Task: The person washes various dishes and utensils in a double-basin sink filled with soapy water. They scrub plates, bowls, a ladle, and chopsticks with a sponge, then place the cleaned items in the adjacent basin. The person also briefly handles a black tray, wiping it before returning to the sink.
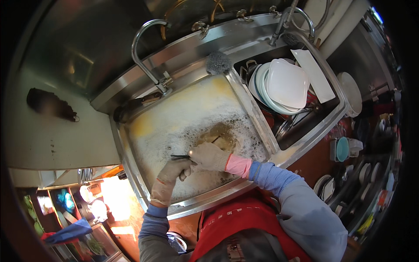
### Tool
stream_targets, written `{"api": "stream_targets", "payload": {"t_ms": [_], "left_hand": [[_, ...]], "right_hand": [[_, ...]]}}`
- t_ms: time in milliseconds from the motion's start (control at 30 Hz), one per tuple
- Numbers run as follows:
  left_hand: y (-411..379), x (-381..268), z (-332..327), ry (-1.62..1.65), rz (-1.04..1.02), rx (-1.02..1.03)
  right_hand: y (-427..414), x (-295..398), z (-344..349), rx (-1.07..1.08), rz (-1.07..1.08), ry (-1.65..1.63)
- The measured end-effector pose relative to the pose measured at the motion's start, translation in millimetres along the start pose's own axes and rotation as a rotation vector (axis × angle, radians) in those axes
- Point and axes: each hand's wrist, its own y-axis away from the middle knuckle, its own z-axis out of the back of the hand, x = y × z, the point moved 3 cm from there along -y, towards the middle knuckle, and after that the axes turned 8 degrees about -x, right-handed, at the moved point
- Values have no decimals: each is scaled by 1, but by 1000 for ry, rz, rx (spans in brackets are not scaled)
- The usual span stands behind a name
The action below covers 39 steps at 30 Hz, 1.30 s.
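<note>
Both of my hands wear wet, pale gloves over the left basin of a steel sink (193,202), which is full of foamy water (196,95). My left hand (173,173) is curled just left of the other, close to the dark end of a thin stick-like utensil (179,156). Closed around the middle of that utensil is my right hand (209,156); a thin dark tip sticks out beyond its fingers over brownish water. Whether the left fingers also grip something cannot be made out.
Stacked white plates (288,84), a long rectangular plate (314,76) and utensils fill the right basin. A curved faucet (137,49) stands behind the left basin, and a steel wool scourer (218,63) rests on the back rim. A dark cloth (50,103) lies on the left counter.
</note>
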Motion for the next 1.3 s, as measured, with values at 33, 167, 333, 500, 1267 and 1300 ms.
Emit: {"api": "stream_targets", "payload": {"t_ms": [33,167,333,500,1267,1300], "left_hand": [[1,-5,1,159,-18,-36],[-3,2,2,588,-55,-84],[-48,81,-49,776,114,-28],[-58,78,-92,1380,236,-189],[-41,63,-60,485,46,-563],[-45,59,-68,487,20,-543]], "right_hand": [[2,-3,2,-61,-46,-17],[4,-21,16,-387,-451,-364],[-12,-60,10,-644,-922,-1030],[-2,-43,-17,-797,-923,-1569],[76,-70,-2,-210,-610,-708],[73,-65,2,-264,-587,-973]]}}
